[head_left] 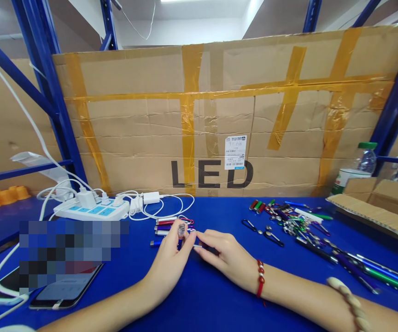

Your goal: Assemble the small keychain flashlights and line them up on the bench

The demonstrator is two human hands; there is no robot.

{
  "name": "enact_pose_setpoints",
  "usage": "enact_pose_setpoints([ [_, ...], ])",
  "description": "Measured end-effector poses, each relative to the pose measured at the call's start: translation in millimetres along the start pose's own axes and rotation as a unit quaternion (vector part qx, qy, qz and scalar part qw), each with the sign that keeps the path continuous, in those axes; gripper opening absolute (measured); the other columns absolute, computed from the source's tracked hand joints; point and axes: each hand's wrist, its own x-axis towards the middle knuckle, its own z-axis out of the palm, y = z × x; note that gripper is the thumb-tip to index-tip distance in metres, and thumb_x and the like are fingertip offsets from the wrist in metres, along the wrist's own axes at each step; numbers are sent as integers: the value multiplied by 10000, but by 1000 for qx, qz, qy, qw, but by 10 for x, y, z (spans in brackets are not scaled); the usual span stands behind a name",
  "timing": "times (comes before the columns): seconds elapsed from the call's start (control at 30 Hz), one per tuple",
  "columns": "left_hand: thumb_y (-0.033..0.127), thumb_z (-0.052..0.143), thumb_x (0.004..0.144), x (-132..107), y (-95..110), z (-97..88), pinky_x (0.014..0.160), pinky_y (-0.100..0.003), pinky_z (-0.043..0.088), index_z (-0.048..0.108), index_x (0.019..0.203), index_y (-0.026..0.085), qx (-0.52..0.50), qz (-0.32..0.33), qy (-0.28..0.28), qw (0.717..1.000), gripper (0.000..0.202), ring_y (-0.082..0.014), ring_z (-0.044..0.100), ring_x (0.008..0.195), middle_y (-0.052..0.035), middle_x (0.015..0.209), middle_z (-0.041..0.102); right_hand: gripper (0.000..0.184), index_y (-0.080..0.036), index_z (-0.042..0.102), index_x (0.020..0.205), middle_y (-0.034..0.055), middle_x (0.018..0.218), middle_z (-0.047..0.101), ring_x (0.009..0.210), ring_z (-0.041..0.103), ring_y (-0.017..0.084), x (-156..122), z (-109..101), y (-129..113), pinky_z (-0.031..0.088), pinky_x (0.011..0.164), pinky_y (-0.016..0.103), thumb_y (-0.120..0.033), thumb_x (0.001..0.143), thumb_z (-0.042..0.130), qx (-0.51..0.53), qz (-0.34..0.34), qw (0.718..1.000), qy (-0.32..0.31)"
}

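My left hand [167, 263] is closed around a small tube with a clear, silvery end [181, 229] that pokes up between thumb and forefinger. Close by on the right, my right hand [225, 251] pinches a thin silvery piece [197, 246]; fingers hide most of it. The two hands' fingertips nearly meet. Just behind the left hand lie several small metal tubes in a row, among them a red tube [162, 222], a silver tube [160, 233] and a blue tube [155, 244], partly covered by the fingers.
Right of my hands are black carabiner clips [272, 238], a pile of key rings and clips [290, 223], and long metallic pens [385, 272]. An open cardboard box [375, 216] and bottle [356, 166] stand beyond. Left are a power strip [93, 211], cables and a phone [67, 288].
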Motion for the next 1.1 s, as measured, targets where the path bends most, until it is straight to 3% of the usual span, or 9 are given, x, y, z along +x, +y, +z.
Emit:
enact_pose_setpoints([
  [0.1, 348, 419, 861, 8, 6, -1, 502, -212, 270, 310, 719, 213, 6, -4, 16, 1000, 224, -102, 323, 583, 57, 682, 347, 231, -142, 595, 892, 31, 726, 558, 643, 503, 125, -1, 5, 2, 421, 616, 231, -284, 909, 413, -15, -13, 1000, -4],
  [0.53, 309, 356, 846, 2, 65, -11, 562, -242, 311, 341, 673, 203, 50, 33, -29, 998, 203, -121, 348, 597, 43, 638, 364, 238, -142, 571, 712, -8, 599, 488, 533, 433, 85, -14, 13, -14, 362, 528, 194, -274, 874, 457, 7, -28, 999, -40],
  [1.1, 278, 362, 877, -47, 105, -17, 566, -240, 283, 340, 701, 206, 36, 42, -59, 997, 191, -119, 329, 595, 49, 646, 345, 329, -124, 609, 674, -18, 527, 428, 478, 363, 71, -8, 20, -17, 315, 469, 196, -271, 893, 412, 20, -65, 997, 33],
])
